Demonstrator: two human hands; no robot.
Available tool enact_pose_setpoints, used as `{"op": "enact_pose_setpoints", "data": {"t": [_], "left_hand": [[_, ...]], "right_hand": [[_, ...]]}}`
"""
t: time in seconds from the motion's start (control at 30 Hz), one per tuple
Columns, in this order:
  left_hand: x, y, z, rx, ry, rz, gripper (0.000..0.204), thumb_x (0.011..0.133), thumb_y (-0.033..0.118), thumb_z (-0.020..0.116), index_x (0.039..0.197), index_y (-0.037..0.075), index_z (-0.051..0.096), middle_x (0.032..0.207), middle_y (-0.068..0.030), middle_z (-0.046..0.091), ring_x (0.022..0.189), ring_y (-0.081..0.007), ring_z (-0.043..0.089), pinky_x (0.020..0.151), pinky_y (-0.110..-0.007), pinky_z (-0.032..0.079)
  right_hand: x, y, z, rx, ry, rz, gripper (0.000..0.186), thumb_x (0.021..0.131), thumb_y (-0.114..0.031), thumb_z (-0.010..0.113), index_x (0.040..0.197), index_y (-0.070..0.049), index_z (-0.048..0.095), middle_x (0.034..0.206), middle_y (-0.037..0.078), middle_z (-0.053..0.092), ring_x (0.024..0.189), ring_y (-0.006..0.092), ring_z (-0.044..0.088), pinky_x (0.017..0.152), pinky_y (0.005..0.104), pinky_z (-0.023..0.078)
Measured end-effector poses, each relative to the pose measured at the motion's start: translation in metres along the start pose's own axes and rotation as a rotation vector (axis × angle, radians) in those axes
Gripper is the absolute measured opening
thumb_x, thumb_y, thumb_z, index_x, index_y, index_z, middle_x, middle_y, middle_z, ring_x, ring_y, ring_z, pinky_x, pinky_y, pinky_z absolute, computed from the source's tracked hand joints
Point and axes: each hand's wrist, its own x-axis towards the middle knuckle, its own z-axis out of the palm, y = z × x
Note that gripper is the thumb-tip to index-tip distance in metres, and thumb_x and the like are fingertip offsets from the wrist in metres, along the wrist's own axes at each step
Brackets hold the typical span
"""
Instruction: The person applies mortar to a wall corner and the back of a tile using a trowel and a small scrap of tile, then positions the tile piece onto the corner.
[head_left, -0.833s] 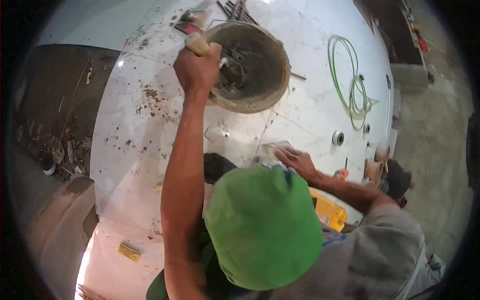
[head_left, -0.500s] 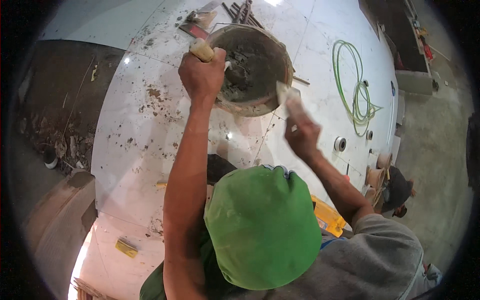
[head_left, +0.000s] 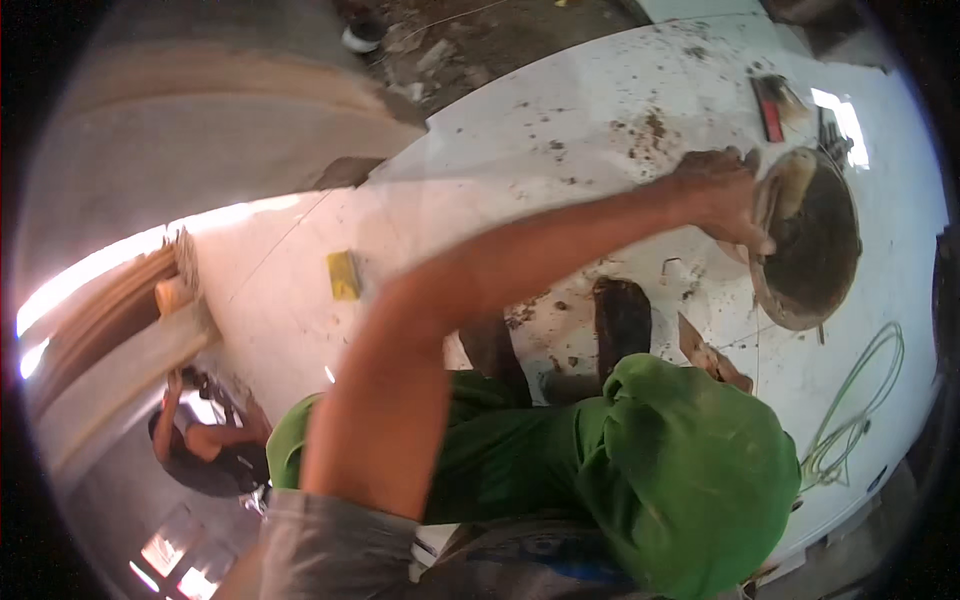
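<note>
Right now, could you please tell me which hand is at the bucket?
The left hand, at the rim of the bucket; the right hand is apart, near the green cap.

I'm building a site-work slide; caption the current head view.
Left hand at a round, dirty bucket on a debris-speckled white floor.

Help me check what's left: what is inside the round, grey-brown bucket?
Dark grey material shows inside the bucket, with a thick, pale handle over its upper left. Whatever lies beneath the handle or material is covered.

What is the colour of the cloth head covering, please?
The head covering is green, best seen in the head view.
</note>
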Motion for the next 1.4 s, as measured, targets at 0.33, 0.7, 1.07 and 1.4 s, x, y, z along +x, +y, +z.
{"op": "enact_pose_setpoints", "data": {"t": [0.33, 0.7, 1.07, 1.4], "left_hand": [[-0.3, -0.124, -0.19, 0.205, -0.232, -0.479, 0.054, 0.101, 0.043, 0.066, 0.137, 0.002, 0.067, 0.12, -0.0215, 0.075, 0.108, -0.0347, 0.073, 0.096, -0.045, 0.057], [-0.337, -0.131, -0.129, -0.292, 0.387, -0.66, 0.032, 0.102, 0.026, 0.065, 0.122, 0.003, 0.074, 0.104, -0.0196, 0.078, 0.087, -0.028, 0.075, 0.082, -0.043, 0.058], [-0.301, -0.143, -0.163, -0.151, 0.264, -0.677, 0.032, 0.101, 0.028, 0.066, 0.094, -0.001, 0.078, 0.084, -0.0168, 0.077, 0.078, -0.0209, 0.074, 0.075, -0.037, 0.056], [-0.279, -0.187, -0.122, -0.697, 0.984, -0.782, 0.036, 0.108, 0.032, 0.064, 0.118, -0.001, 0.072, 0.115, -0.0075, 0.074, 0.117, -0.0208, 0.07, 0.095, -0.032, 0.052]], "right_hand": [[0.124, -0.19, 0.08, 0.432, -0.214, -0.176, 0.026, 0.099, -0.018, 0.072, 0.115, 0.003, 0.074, 0.092, -0.001, 0.069, 0.084, 0.008, 0.059, 0.076, 0.028, 0.047], [0.216, -0.416, 0.134, -0.013, -0.54, -0.671, 0.036, 0.094, -0.031, 0.073, 0.115, -0.002, 0.074, 0.098, 0.005, 0.075, 0.089, 0.0153, 0.068, 0.083, 0.0326, 0.051], [0.293, -0.31, 0.2, 0.072, -0.618, -0.367, 0.032, 0.099, -0.028, 0.07, 0.115, 0.0, 0.073, 0.109, 0.006, 0.073, 0.098, 0.0152, 0.067, 0.088, 0.0356, 0.053], [0.379, -0.288, 0.306, 0.407, -0.615, -0.715, 0.022, 0.091, -0.016, 0.069, 0.105, 0.0, 0.076, 0.093, 0.006, 0.074, 0.083, 0.0119, 0.066, 0.075, 0.0326, 0.055]]}}
